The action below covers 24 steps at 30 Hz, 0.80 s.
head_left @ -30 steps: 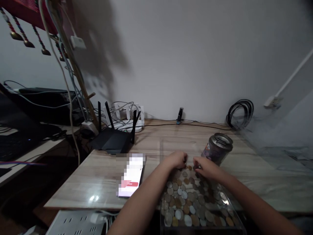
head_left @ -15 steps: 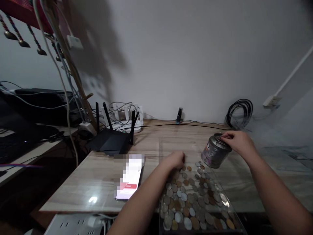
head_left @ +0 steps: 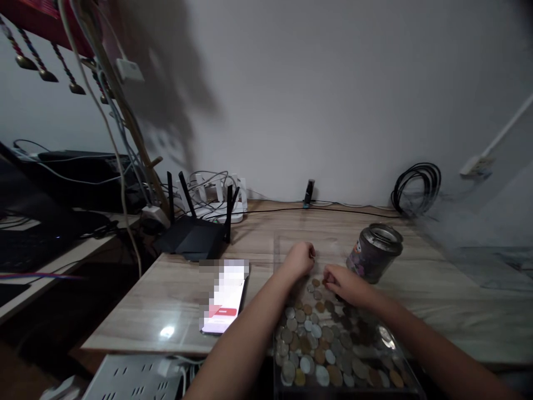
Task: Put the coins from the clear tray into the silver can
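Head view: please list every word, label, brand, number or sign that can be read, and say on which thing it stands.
No text can be read.
Phone: the screen is pixelated; only a red bar shows.
Tin can: a coloured label, too blurred to read.
Coins in the clear tray: markings too small.
Router: no lettering visible.

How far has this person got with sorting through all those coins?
Not far, it seems. The clear plastic tray is crowded with mixed silver and copper coins. Right now the right hand is down among coins at the tray's far end, and the left hand rests beside it. The round metal tin stands upright beside the tray; what's inside cannot be seen.
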Each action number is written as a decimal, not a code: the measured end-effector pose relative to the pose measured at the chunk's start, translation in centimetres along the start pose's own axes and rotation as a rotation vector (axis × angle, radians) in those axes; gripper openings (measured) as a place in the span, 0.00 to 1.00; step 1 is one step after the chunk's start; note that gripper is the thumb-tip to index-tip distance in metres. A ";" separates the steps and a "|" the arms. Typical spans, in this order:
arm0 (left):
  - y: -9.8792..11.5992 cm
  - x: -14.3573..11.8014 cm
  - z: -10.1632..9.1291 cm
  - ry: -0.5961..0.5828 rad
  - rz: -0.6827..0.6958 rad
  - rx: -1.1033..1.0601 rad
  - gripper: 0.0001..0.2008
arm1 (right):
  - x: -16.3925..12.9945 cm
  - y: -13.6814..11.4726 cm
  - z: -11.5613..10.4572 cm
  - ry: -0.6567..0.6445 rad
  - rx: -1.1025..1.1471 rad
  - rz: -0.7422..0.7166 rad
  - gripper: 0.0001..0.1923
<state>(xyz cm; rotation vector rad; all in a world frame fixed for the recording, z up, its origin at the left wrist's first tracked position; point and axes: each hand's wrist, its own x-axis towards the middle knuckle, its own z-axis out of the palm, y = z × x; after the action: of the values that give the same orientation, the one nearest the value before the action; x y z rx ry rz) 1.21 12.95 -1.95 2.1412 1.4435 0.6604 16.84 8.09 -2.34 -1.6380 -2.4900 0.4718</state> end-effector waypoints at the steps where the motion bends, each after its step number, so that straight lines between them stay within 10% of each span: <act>1: 0.0 0.0 0.0 0.004 0.001 -0.004 0.11 | 0.0 0.0 0.0 0.002 0.024 -0.001 0.05; 6: -0.1 0.1 0.3 0.042 0.026 -0.041 0.11 | -0.8 -0.6 -2.1 0.102 0.095 -0.038 0.06; 11: -0.5 0.4 0.6 0.052 0.001 -0.184 0.09 | -1.9 2.2 -10.2 0.734 0.008 0.205 0.12; 15: -0.2 0.7 0.4 0.048 -0.098 -0.443 0.06 | -1.6 5.9 -14.7 0.584 -0.156 0.379 0.07; 19: 0.7 0.2 -0.7 -0.056 -0.187 -0.825 0.02 | -1.5 5.4 -13.7 0.623 -0.244 0.298 0.10; 24: 1.5 -0.6 -1.8 -0.136 -0.141 -1.209 0.16 | -1.5 -1.3 -8.2 0.554 -0.071 -0.085 0.15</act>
<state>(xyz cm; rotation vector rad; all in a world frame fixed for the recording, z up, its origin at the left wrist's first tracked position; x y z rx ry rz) 0.96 12.07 0.26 1.0876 0.7405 0.9638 18.47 7.79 5.90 -1.4284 -2.1591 -0.0801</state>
